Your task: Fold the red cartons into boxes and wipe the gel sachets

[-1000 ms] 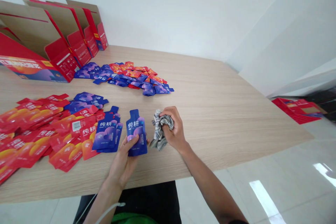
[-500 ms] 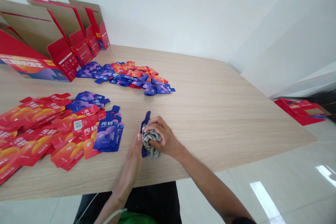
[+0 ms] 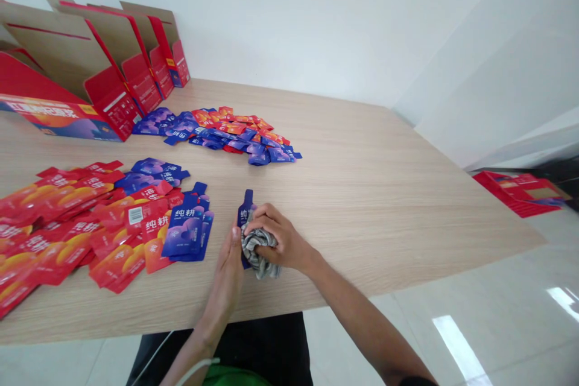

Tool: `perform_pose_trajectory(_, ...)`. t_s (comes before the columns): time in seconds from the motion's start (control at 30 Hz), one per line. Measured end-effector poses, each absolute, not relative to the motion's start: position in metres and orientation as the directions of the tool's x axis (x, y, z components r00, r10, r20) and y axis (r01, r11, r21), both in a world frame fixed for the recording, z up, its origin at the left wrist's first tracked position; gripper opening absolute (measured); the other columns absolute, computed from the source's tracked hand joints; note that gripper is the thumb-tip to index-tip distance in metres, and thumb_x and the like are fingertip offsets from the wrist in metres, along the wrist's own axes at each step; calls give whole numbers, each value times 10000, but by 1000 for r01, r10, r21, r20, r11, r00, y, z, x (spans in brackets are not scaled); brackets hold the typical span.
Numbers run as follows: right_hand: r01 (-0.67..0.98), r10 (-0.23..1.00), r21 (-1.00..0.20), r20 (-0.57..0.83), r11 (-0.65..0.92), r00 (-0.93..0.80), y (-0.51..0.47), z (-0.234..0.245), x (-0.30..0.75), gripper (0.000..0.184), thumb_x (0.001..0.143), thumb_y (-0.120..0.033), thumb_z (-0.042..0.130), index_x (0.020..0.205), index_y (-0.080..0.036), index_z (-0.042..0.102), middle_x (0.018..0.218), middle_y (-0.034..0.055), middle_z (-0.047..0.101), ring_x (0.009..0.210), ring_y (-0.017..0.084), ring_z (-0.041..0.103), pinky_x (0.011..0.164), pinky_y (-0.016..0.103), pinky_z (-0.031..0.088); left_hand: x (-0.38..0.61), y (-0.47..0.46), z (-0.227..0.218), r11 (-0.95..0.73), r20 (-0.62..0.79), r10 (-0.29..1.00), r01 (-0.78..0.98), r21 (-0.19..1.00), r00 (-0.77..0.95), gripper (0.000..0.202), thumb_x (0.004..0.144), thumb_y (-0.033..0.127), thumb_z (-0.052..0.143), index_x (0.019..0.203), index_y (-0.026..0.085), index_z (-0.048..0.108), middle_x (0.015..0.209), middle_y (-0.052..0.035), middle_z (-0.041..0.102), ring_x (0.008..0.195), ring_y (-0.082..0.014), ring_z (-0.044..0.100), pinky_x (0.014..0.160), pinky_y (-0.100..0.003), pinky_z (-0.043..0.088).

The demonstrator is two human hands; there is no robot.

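Note:
A grey striped cloth (image 3: 259,247) is bunched up in my right hand (image 3: 284,238), its fingers closed around it. The cloth presses onto a blue sachet (image 3: 244,214), covering much of its right and lower part. My left hand (image 3: 230,265) holds that sachet along its left edge, the thumb on top; the other fingers are mostly hidden. Left of my hands, a few blue sachets (image 3: 183,232) lie on the edge of a spread of red-orange sachets (image 3: 67,223).
A mixed heap of blue and red sachets (image 3: 239,136) lies farther back on the wooden table (image 3: 384,193). Open red cardboard boxes (image 3: 113,102) stand in a row at the back left by the wall. Another red box (image 3: 520,193) is beyond the table's right edge.
The blue sachet has shifted slightly left and stands straighter, with more of its top uncovered. My left hand has moved a little left; the cloth has slid slightly lower over the sachet.

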State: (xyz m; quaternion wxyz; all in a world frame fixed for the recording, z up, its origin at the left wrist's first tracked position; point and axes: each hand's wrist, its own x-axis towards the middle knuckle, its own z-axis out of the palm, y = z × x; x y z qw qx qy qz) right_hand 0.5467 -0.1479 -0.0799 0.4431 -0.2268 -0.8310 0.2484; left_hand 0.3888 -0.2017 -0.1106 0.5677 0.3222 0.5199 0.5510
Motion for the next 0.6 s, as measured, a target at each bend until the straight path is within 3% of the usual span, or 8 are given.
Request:
perform_pose_trajectory(0.07,126,552,-602,602,789,-577,-149,-82,545,170,992,-243,691,1159,-222,669,1138,94,609,1075,234,644,962,376,602,382,-194,-107,177,-250,948,-325,929,-197,640,944,703,672,1335,201,747,1256,-106,811,1366,-345,673,1135,-467,572)
perform_pose_trajectory(0.13,146,546,-595,576,790,-608,-149,-84,544,176,994,-247,704,1164,-229,662,1159,98,608,1087,236,646,963,371,602,379,-191,-104,155,-232,952,-335,929,-202,637,938,689,691,1342,199,744,1249,-101,814,1353,-336,681,1119,-443,582)
perform_pose_trajectory(0.3,249,648,-611,613,752,-452,-148,-86,544,188,982,-263,679,1168,-233,667,1117,96,622,1064,258,639,954,405,595,388,-206,-104,176,-216,966,-253,951,-140,635,977,690,633,1429,250,703,1395,-102,769,1521,-331,549,1295,-505,400)
perform_pose_trajectory(0.43,312,718,-648,653,695,-243,-147,-79,546,227,905,-149,609,1108,-232,669,1072,78,624,1041,254,635,942,406,581,402,-223,-106,210,-231,969,-192,959,-91,624,988,707,595,1402,260,730,1473,-107,729,1599,-335,447,1359,-537,256)
perform_pose_trajectory(0.6,324,738,-663,624,674,-257,-147,-76,548,201,909,-172,609,1092,-233,669,1058,73,622,1023,252,635,924,405,586,402,-220,-109,197,-222,970,-222,955,-96,659,981,724,595,1394,228,729,1495,-122,712,1600,-336,444,1360,-533,255)
